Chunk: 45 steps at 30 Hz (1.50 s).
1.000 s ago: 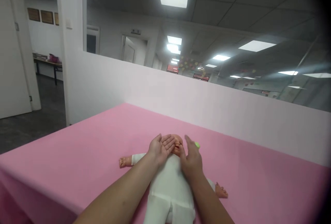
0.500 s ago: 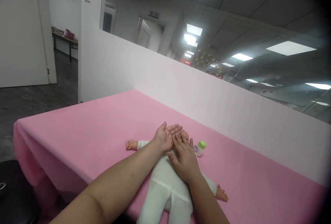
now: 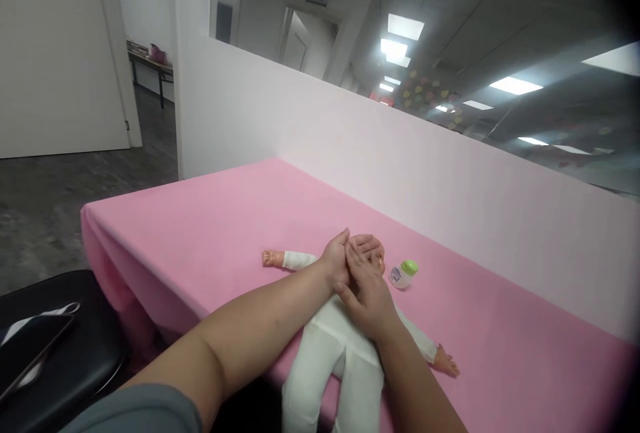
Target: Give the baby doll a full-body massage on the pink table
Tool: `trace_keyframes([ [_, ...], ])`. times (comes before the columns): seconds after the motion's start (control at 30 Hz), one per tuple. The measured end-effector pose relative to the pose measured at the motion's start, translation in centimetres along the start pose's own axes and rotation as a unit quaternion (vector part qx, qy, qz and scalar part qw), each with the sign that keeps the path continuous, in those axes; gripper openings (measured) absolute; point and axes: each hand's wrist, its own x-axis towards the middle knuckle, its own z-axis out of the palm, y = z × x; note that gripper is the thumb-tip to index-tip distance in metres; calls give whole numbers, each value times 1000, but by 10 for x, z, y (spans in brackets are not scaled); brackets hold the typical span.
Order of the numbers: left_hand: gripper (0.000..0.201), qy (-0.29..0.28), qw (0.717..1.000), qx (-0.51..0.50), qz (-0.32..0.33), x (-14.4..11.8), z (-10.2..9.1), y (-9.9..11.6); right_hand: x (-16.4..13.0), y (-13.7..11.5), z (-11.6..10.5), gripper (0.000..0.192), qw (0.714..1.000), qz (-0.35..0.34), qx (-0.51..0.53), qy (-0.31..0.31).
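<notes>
A baby doll (image 3: 336, 330) with a white cloth body lies on its back on the pink-covered table (image 3: 200, 233), arms spread out and legs toward me. Above its chest and head, my left hand (image 3: 345, 256) is palm up with the fingers stretched out. My right hand (image 3: 370, 293) lies palm down across the left palm, its fingers extended and touching it. Both hands hide most of the doll's head. Just right of the hands is a small clear bottle (image 3: 399, 278) with a green cap (image 3: 410, 266), tilted in view.
A white wall (image 3: 400, 173) with a glass pane (image 3: 450, 53) above it runs along the table's far side. At the lower left stands a black chair (image 3: 95, 326) with a dark flat object (image 3: 37, 346) on it. A white door (image 3: 60, 60) is at the upper left.
My right hand has slid a little farther over my left palm. The camera has turned left and down, bringing more of the chair into view.
</notes>
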Motion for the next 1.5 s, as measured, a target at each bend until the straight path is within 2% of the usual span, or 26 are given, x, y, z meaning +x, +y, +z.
trace_keyframes([
  [0.13,55,-17,999,-19,-31,-2,4,-11,-1,14,-4,70,997,37,-66,13],
  [0.3,55,8,1000,7,16,0,-4,9,-2,18,-5,49,991,85,-92,50],
  [0.37,57,11,999,3,42,1,-7,19,-3,15,-6,46,993,68,-80,50],
  [0.47,59,22,997,-4,67,2,-9,26,-6,6,-8,52,1000,15,-24,-2],
  [0.57,60,38,997,-4,65,-2,-6,22,-10,-2,-7,63,999,-20,16,-42],
  [0.7,68,8,999,14,34,-4,-6,10,-12,-1,2,69,999,-23,-3,-41],
  [0.8,78,-5,1000,21,8,-3,-9,3,-11,7,9,71,998,-8,-52,-26],
  [0.93,87,-63,997,21,-32,-3,-15,2,-9,18,12,64,991,46,-124,6],
  [1.07,86,-48,998,15,-24,-4,-16,9,-9,23,9,60,980,102,-164,41],
  [1.2,89,-40,999,7,9,-6,-13,19,-10,21,4,60,986,69,-146,38],
  [1.33,87,-16,999,-2,36,-9,-9,29,-12,13,4,54,996,18,-90,-1],
  [1.5,87,-3,998,-1,58,-6,-13,32,-11,-2,7,59,998,0,-21,-51],
])
